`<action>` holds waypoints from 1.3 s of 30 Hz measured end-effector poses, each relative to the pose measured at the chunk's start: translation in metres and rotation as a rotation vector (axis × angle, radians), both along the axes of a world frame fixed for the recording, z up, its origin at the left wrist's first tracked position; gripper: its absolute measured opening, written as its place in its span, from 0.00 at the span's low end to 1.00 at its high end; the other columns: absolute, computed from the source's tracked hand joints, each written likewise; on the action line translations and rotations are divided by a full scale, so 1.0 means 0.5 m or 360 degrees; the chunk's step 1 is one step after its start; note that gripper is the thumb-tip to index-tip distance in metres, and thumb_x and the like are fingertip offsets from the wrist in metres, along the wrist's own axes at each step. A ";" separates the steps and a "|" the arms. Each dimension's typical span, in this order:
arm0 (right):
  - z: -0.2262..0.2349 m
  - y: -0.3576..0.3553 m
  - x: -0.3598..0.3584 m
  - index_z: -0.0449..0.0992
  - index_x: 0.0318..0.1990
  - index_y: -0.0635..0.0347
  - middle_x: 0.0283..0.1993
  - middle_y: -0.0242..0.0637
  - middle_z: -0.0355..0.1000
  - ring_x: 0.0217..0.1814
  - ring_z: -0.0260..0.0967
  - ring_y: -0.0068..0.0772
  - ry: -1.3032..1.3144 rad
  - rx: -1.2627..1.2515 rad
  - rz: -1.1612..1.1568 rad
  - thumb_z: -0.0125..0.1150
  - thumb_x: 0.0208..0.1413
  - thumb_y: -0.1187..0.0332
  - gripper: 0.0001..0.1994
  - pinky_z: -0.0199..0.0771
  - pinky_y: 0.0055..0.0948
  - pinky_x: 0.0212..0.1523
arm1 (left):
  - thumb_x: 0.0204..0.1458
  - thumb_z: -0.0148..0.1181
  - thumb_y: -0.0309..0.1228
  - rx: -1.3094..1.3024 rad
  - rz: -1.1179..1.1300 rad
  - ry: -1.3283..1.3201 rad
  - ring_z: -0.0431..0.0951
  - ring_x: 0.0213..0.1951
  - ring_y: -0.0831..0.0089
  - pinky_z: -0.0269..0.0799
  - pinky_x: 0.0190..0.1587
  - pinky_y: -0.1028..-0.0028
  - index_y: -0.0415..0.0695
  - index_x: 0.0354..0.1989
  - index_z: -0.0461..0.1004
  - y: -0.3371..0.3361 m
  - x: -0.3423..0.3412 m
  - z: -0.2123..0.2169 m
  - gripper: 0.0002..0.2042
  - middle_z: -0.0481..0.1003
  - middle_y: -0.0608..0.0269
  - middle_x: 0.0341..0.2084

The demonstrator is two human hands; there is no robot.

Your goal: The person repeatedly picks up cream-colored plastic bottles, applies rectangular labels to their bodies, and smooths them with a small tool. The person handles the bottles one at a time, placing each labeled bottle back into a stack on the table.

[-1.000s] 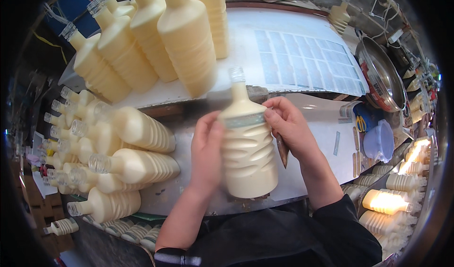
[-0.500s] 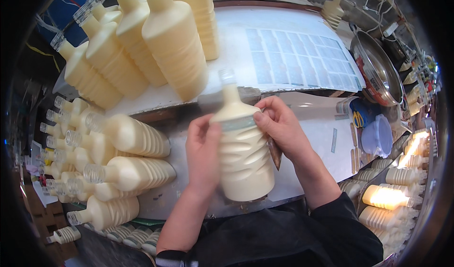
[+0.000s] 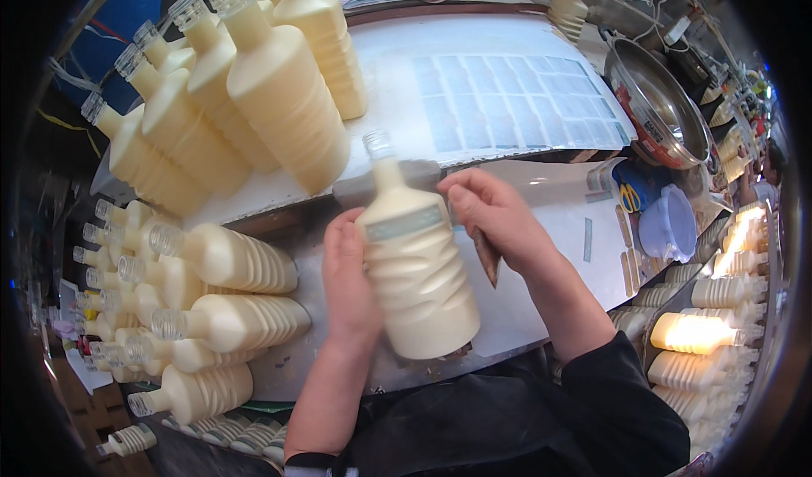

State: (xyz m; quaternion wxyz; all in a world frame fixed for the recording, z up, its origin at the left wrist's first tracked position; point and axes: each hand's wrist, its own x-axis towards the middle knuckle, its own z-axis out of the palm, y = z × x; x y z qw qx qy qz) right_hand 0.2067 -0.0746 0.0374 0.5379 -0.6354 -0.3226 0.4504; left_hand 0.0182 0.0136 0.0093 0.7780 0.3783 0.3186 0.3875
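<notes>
My left hand grips the side of a cream glass bottle, its clear threaded neck tilted up and away. Across the bottle's shoulder runs a pale grey-green label strip. Close to the bottle's right shoulder, my right hand is closed, thumb and forefinger together. Out of its lower fingers sticks a brown pointed tool, its tip downward; the rest is hidden in the palm. Beyond the bottle, a sheet of pale blue labels lies on a raised white board.
Cream bottles stand at the far left, and more lie stacked at the left. At the right are a purple tub, yellow-handled scissors, a metal basin and rows of bottles. A loose strip lies on the worktop.
The right hand has come off the label strip and sits slightly apart from the bottle. The bottle has shifted a little left and tilted, still in the left hand; the whole view has shifted slightly.
</notes>
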 end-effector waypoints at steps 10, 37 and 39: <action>-0.040 0.019 -0.021 0.73 0.53 0.66 0.42 0.34 0.78 0.41 0.73 0.16 0.0012 0.0040 -0.0055 0.61 0.68 0.64 0.15 0.75 0.20 0.43 | 0.71 0.50 0.34 0.0138 0.0058 0.0193 0.76 0.47 0.76 0.75 0.53 0.72 0.40 0.54 0.68 -0.003 0.014 -0.005 0.12 0.75 0.60 0.47; 0.041 0.010 0.021 0.77 0.54 0.62 0.42 0.28 0.73 0.46 0.69 0.19 0.0197 0.0378 -0.0271 0.55 0.63 0.70 0.15 0.70 0.19 0.48 | 0.73 0.38 0.50 0.0123 -0.0063 0.0032 0.74 0.53 0.72 0.70 0.59 0.68 0.42 0.57 0.68 0.006 0.000 -0.013 0.23 0.74 0.59 0.50; 0.078 0.043 -0.018 0.73 0.56 0.64 0.46 0.33 0.74 0.49 0.71 0.22 -0.0071 0.0416 -0.0271 0.59 0.61 0.72 0.16 0.73 0.24 0.50 | 0.73 0.36 0.52 0.0095 -0.0052 0.0001 0.74 0.53 0.72 0.70 0.59 0.68 0.42 0.57 0.67 0.006 -0.001 -0.014 0.25 0.74 0.59 0.50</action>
